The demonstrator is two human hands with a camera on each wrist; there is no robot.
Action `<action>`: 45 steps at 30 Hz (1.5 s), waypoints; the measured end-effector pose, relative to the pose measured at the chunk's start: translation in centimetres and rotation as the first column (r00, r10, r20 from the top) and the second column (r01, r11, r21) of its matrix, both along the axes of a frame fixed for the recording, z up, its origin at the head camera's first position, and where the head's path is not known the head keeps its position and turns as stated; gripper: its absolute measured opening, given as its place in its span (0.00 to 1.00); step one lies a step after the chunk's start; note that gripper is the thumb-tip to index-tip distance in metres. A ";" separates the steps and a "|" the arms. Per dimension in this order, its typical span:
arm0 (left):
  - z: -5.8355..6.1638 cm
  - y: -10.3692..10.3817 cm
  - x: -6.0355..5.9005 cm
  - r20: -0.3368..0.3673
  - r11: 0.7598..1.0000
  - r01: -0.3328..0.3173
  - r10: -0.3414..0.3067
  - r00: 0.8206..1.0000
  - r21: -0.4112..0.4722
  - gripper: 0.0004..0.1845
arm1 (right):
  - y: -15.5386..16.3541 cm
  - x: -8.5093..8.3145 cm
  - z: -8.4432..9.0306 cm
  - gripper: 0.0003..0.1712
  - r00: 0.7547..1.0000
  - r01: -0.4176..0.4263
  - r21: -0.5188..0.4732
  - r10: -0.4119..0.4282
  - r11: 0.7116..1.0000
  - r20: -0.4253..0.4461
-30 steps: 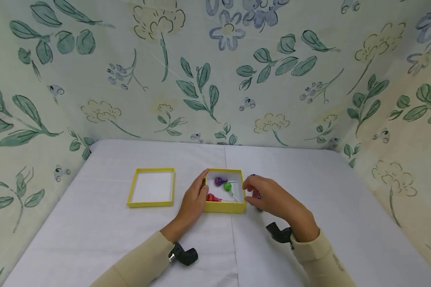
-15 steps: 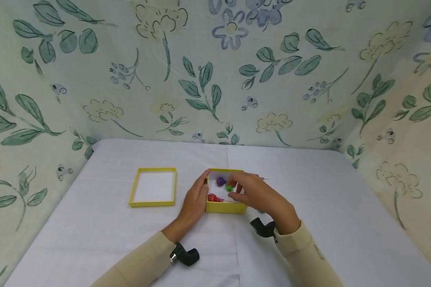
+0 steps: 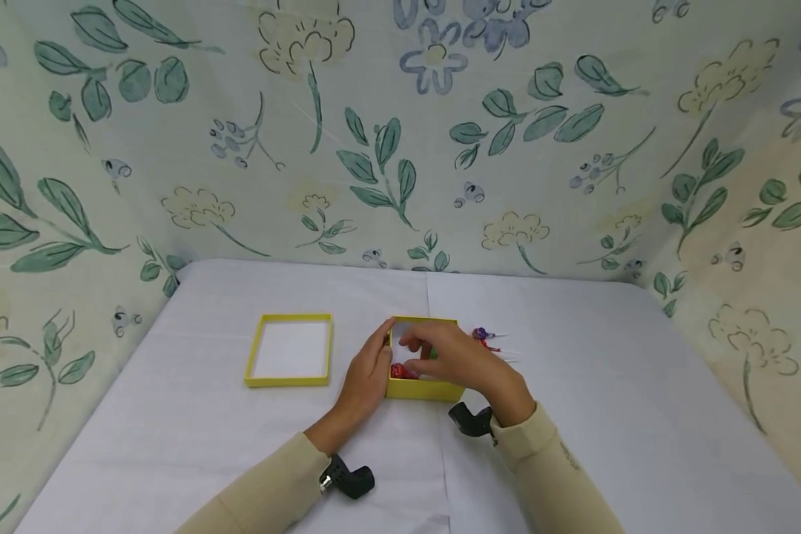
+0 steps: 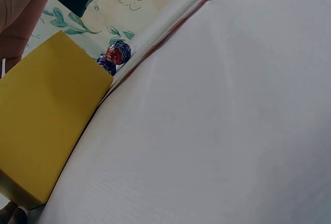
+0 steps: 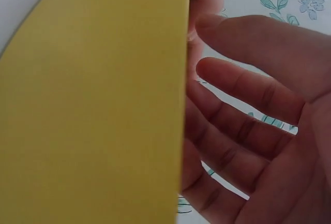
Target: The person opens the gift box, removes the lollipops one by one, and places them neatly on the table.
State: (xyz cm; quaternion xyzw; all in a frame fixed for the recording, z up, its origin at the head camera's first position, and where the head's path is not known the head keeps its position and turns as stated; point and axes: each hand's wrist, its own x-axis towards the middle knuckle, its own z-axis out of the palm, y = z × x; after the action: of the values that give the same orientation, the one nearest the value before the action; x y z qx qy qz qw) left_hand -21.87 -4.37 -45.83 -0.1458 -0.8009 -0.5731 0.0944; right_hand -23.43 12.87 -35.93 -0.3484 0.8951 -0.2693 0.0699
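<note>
Nearest the camera, two beige sleeves come up from six o'clock, each with a black wrist camera strapped below the cuff.

The left hand point(image 3: 363, 374) lies against the nine-o'clock wall of the yellow box point(image 3: 422, 389). Its fingers run along the side and the thumb reaches to the far corner. It looks like a brace, meant to keep the light box from sliding on the tabletop point(image 3: 574, 415) while the other hand works inside. The left grip is a loose wrap on the wall rather than a pinch. The left wrist view shows the yellow wall filling the near side and only a fingertip at the edge.

The right hand point(image 3: 457, 360) comes in from four o'clock and arches over the open top, wrist raised and fingers dipping into the box. In the right wrist view its fingers point(image 5: 243, 84) are spread and only gently bent beside the box wall, and nothing shows between them, so this grip reads as open and empty. The head view hides the fingertips, so I cannot tell what they touch.

Inside the box, a red lollipop point(image 3: 400, 371) lies at the near left, and a bit of green point(image 3: 432, 351) peeks out under the right hand.

Just past the box at two o'clock, more lollipops point(image 3: 482, 335) lie on the tabletop with their sticks pointing to three o'clock.

At nine o'clock, apart from the box, the yellow lid point(image 3: 290, 360) lies open side up, out of the way.
</note>
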 end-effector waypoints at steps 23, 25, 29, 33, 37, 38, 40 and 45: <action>-0.3 0.1 0.1 -0.016 1.000 -0.015 0.014 1.000 -0.021 0.25 | -0.5 -0.4 -1.5 0.12 0.999 -0.023 0.018 0.022 1.000 0.048; -0.3 0.1 0.0 -0.018 1.000 -0.017 0.017 1.000 -0.025 0.25 | -0.5 -0.6 -1.5 0.12 0.998 -0.024 0.020 0.023 1.000 0.053; -0.2 0.0 0.0 -0.015 0.999 -0.020 0.020 1.000 -0.031 0.25 | -0.4 -0.7 -1.6 0.12 0.998 -0.027 0.021 0.026 0.999 0.057; -0.3 0.1 0.0 -0.012 1.000 -0.015 0.014 1.000 -0.026 0.25 | -0.4 -0.8 -1.6 0.12 0.997 -0.034 0.012 0.034 0.999 0.071; -0.4 0.1 0.0 -0.007 1.000 -0.010 0.010 1.000 -0.021 0.25 | -0.2 -1.0 -2.0 0.11 0.996 -0.040 0.012 0.038 0.999 0.082; -0.4 0.1 0.0 -0.005 1.000 -0.012 0.012 1.000 -0.022 0.25 | -0.2 -1.0 -2.0 0.11 0.996 -0.039 0.014 0.037 0.999 0.085; -0.4 0.1 0.0 -0.005 1.000 -0.015 0.015 1.000 -0.024 0.26 | -0.2 -1.2 -2.2 0.10 0.995 -0.043 0.013 0.041 0.999 0.091; -0.4 0.2 -0.1 -0.010 0.999 -0.020 0.019 1.000 -0.034 0.26 | -0.1 -1.2 -2.3 0.09 0.993 -0.046 0.010 0.045 0.999 0.106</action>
State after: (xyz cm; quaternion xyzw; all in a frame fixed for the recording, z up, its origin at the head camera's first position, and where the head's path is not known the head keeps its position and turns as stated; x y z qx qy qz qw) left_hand -21.94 -4.20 -46.19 -0.1423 -0.8115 -0.5576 0.1014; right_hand -24.66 12.78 -38.28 -0.3534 0.8837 -0.2800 0.1256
